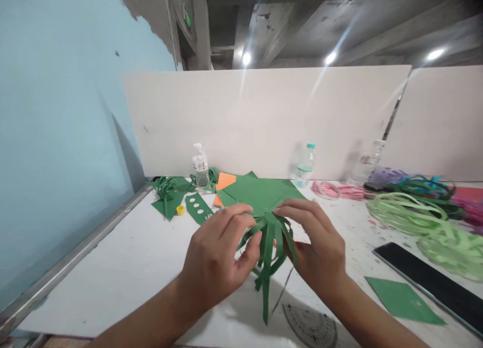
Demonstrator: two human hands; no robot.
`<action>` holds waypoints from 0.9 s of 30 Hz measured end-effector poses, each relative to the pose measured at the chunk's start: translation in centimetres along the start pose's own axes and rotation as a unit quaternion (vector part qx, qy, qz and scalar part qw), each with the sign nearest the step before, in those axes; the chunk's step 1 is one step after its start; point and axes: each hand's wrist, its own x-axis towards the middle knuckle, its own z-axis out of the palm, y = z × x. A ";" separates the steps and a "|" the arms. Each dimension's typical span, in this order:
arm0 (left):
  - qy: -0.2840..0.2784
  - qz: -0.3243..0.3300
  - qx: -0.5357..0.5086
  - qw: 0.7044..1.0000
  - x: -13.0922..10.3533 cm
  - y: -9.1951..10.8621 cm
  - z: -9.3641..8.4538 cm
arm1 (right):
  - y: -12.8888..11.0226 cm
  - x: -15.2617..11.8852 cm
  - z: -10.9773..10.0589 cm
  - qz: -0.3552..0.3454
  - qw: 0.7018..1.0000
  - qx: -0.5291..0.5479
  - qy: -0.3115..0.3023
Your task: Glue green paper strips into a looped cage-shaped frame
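A bunch of green paper strips (267, 267), joined at the top and hanging down in curls, is between my two hands above the white table. My left hand (221, 252) has its fingers bent around the bunch's left side, thumb close to the strips. On the opposite side my right hand (319, 245) grips the bunch, fingertips at its top and thumb partly hidden behind the strips. Just beyond lie large green paper sheets (260, 192) with orange paper pieces (226, 181) at their left. A flat protractor (311, 325) lies on the table below the hands.
At right are a black phone (433, 287), a green paper square (405, 300) and light green strips (411, 214). Bottles (200, 169) stand along the white partition (264, 121). Leftward are a punched green strip (196, 207), a yellow ring (180, 210) and another green strip bunch (165, 189).
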 end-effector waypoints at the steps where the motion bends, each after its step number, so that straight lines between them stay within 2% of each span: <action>1: -0.001 -0.007 -0.008 1.000 0.0 0.0 0.0 | 0.1 0.0 0.0 0.003 1.000 -0.004 0.003; 8: -0.072 -0.115 -0.113 0.984 -0.1 0.5 -0.1 | 0.8 0.2 -0.1 0.024 1.000 0.004 0.016; 13: -0.032 -0.109 -0.159 0.981 0.0 -0.5 0.1 | 0.9 0.1 0.0 0.087 0.994 0.069 0.012; 17: -0.027 -0.186 -0.146 0.971 -0.1 -2.1 0.7 | 1.2 -0.2 0.5 0.119 0.985 0.124 -0.008; 20: -0.043 -0.208 -0.131 0.968 -0.4 -3.1 1.3 | 0.4 0.5 0.2 0.121 0.980 0.160 -0.016; 22: -0.054 -0.217 -0.124 0.967 -0.6 -3.6 1.7 | -1.0 1.5 -0.7 0.160 0.961 0.224 -0.029; 24: -0.068 -0.226 -0.117 0.965 -0.8 -3.9 2.0 | -2.5 2.6 -1.8 0.251 0.908 0.330 -0.058; 25: -0.077 -0.228 -0.114 0.964 -0.8 -4.1 2.2 | -3.1 3.1 -2.2 0.279 0.881 0.376 -0.071; 27: -0.092 -0.229 -0.109 0.963 -0.9 -4.3 2.4 | -3.3 3.6 -2.2 0.314 0.847 0.418 -0.099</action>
